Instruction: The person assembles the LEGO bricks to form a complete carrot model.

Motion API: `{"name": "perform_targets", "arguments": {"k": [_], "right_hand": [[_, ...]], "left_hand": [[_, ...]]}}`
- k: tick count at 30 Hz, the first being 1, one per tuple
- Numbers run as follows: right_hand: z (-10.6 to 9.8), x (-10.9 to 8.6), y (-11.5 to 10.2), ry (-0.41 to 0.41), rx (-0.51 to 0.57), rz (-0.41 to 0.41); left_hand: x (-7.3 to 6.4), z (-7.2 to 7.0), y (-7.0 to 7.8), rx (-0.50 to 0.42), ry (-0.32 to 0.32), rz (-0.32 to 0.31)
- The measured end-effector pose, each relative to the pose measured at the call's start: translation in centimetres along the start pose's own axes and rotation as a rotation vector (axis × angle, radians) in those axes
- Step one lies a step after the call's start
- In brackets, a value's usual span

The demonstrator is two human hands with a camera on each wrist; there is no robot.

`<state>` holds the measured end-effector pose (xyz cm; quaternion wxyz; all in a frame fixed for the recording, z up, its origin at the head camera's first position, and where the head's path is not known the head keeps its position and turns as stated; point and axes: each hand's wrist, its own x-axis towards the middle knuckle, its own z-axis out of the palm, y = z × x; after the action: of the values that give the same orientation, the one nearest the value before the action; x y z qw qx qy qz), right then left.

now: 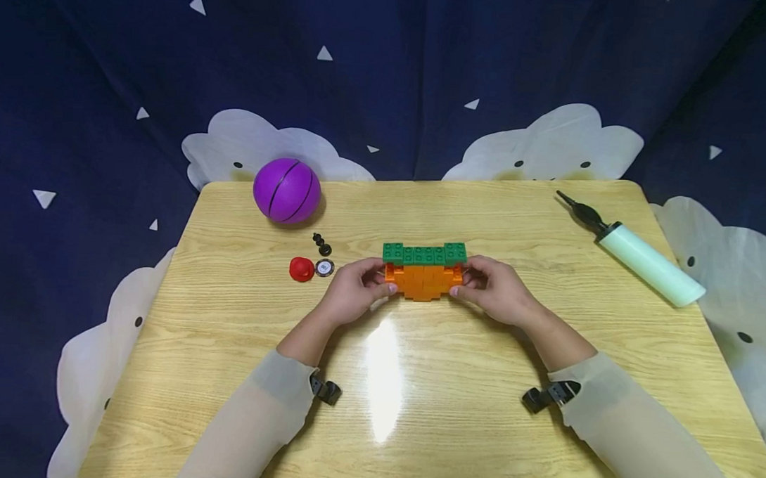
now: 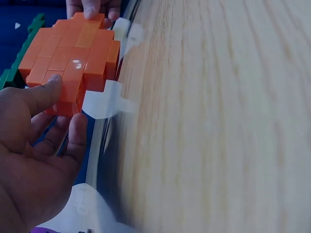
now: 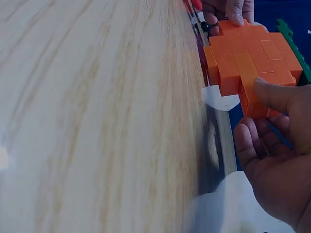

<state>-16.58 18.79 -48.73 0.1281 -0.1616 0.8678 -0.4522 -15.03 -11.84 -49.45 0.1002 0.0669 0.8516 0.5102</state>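
Observation:
Between my two hands is a toy-brick build: an orange block body [image 1: 423, 281] of stepped bricks, with a row of green studded bricks [image 1: 424, 255] along its far edge. At its left end my left hand [image 1: 354, 288] pinches an orange brick, thumb on the near face and fingers beneath. My right hand [image 1: 496, 290] grips the opposite end the same way. In the left wrist view the orange body [image 2: 63, 53] shows its smooth joined face, with the left thumb pressed on it. The right wrist view shows the right thumb on the orange body [image 3: 252, 53] too.
A purple ball [image 1: 287, 191] sits at the table's back left. Nearer lie a red cap-shaped piece [image 1: 302, 269], a round disc [image 1: 324, 267] and a small black piece [image 1: 322, 244]. On the right lies a pale green hand pump [image 1: 651, 264] with a black nozzle. A dark curtain [image 1: 420, 78] hangs behind.

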Motion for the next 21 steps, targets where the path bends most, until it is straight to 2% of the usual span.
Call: {"name": "perform_targets", "arguments": {"k": [8, 14, 21], "right_hand": [[-0.02, 0.27, 0.18, -0.002, 0.066, 0.018], [0.13, 0.44, 0.08, 0.002, 0.073, 0.043], [-0.07, 0.51, 0.04, -0.018, 0.071, 0.066]], "left_hand": [[0.28, 0.09, -0.10, -0.052, -0.009, 0.004], [0.48, 0.23, -0.22, -0.043, 0.020, 0.011], [0.59, 0.24, -0.09, -0.048, 0.022, 0.016]]}}
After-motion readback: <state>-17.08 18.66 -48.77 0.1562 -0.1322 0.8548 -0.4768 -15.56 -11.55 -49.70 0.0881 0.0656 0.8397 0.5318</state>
